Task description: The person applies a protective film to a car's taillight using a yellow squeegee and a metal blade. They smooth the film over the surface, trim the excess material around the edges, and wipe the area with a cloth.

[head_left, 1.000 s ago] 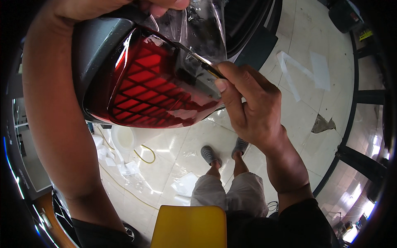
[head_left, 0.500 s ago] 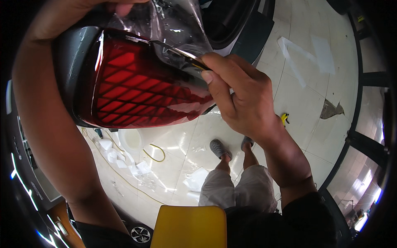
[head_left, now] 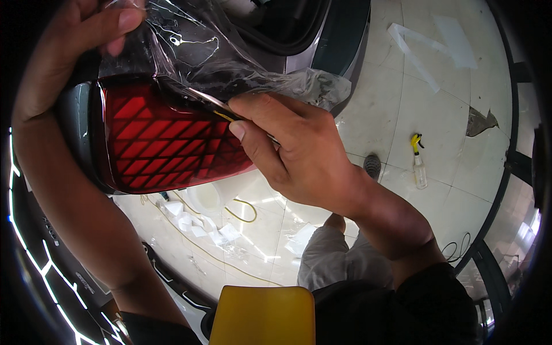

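A red car tail light with a dark criss-cross pattern sits in the dark bodywork. Clear plastic film is lifted off along its upper edge, wrinkled and hanging loose toward the right. My left hand pinches the film at the upper left, thumb over fingers. In my right hand is a slim craft knife, gripped like a pen. Its blade points up and left, lying at the film along the light's top edge; whether the tip touches the lamp is hard to see.
On the tiled floor stands a spray bottle with a yellow head. A white bucket, crumpled white paper and a yellow hose lie below the lamp. White strips and a broken tile are to the right.
My left hand has drawn the film up and left, with more of it bunched beyond my right hand. The knife has shifted left and slightly down along the light's upper edge.
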Tool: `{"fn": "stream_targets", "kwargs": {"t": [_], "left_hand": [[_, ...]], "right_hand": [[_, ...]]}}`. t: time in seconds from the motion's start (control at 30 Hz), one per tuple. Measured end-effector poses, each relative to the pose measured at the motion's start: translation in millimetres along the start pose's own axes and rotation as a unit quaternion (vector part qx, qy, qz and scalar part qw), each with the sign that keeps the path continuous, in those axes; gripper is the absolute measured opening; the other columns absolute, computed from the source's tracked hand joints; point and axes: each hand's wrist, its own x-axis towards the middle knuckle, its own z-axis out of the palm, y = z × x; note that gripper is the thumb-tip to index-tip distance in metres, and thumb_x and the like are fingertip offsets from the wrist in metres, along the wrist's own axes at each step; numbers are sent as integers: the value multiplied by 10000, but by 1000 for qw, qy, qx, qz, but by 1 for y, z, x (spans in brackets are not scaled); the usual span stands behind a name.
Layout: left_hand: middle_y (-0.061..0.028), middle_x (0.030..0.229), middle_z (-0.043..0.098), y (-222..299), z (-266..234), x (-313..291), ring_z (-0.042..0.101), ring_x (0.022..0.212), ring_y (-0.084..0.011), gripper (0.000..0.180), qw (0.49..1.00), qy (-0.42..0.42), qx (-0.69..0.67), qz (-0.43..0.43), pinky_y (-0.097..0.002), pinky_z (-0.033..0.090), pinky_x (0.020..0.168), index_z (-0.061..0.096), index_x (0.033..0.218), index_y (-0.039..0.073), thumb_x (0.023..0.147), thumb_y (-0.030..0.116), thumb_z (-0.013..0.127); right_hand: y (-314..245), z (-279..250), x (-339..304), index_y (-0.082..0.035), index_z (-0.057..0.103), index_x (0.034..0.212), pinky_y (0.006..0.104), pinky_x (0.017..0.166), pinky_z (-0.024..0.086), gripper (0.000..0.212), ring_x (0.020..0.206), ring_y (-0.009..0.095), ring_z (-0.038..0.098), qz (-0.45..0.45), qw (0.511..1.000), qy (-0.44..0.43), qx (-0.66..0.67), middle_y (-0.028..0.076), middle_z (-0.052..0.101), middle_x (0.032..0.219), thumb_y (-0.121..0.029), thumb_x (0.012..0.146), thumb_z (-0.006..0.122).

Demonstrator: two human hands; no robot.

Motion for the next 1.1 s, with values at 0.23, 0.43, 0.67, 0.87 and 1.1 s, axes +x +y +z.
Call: {"fn": "stream_targets", "kwargs": {"t": [0.23,0.43,0.67,0.87,1.1], "left_hand": [[72,724,513,1,5,-4,446,645,-34,302,999,36,13,-16,-207,331,639,623,907,128,833,409,700],[82,724,521,-17,36,-10,426,638,-33,331,984,175,33,26,-209,324,663,651,941,146,810,440,725],[64,741,561,-16,31,-13,472,654,-44,292,989,142,13,27,-211,362,681,660,965,126,830,378,721],[43,735,577,-6,22,-14,488,647,-53,259,994,101,-35,33,-206,378,672,661,954,102,829,319,728],[17,728,595,11,14,-18,508,640,-63,222,991,63,-109,50,-201,397,661,663,940,74,827,249,737]], "right_hand": [[0,10,-2,16,632,1073,328,563,481,179,624,237,626,-12,999,27,38,130,636,779,-34,904,662],[1,11,-4,21,636,1069,323,560,479,183,617,235,626,-10,999,38,33,128,637,780,-26,895,668],[1,9,-6,27,634,1071,310,564,485,180,617,210,627,-7,999,27,35,130,644,803,-25,902,666],[4,2,-9,36,635,1077,297,573,499,179,633,192,644,8,999,1,42,135,660,825,-26,911,660],[17,-12,-9,40,636,1092,306,598,522,192,670,198,674,-24,999,-31,-19,139,672,837,-31,915,654]]}}
